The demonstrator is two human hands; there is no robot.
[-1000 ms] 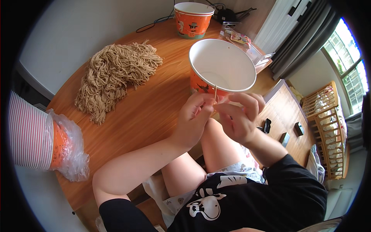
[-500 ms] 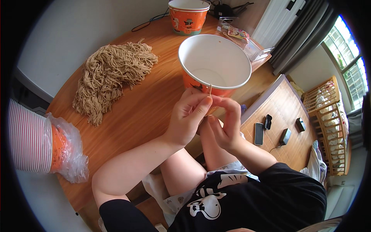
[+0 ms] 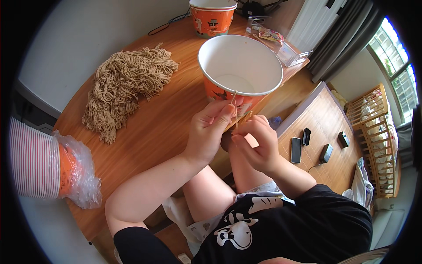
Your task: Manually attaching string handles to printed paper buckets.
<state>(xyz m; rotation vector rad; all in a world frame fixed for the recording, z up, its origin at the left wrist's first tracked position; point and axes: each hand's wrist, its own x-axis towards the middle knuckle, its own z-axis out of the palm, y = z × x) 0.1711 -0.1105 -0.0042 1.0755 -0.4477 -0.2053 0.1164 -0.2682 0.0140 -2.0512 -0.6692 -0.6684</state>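
A large white-lined paper bucket (image 3: 218,55) with an orange printed outside stands at the table's edge in front of me. Just below its near rim, my left hand (image 3: 211,132) pinches a thin tan cord (image 3: 236,118), whose upper end sticks up past the thumb. My right hand (image 3: 258,141), lower and to the right, has thumb and forefinger closed on the cord's lower part. Whether the cord passes through the bucket's wall is hidden by my left fingers. A tangled heap of tan cords (image 3: 125,83) lies on the table to the left.
Another orange bucket (image 3: 213,21) stands at the back, beside a clear plastic tray (image 3: 290,57). On the near left is a nested stack of buckets (image 3: 35,158) in a plastic bag (image 3: 83,176). A phone (image 3: 296,150) and small black cases lie on a lower surface at right.
My right hand has moved down and away from the left, and a length of cord now shows between them. The left hand keeps its pinch near the rim.
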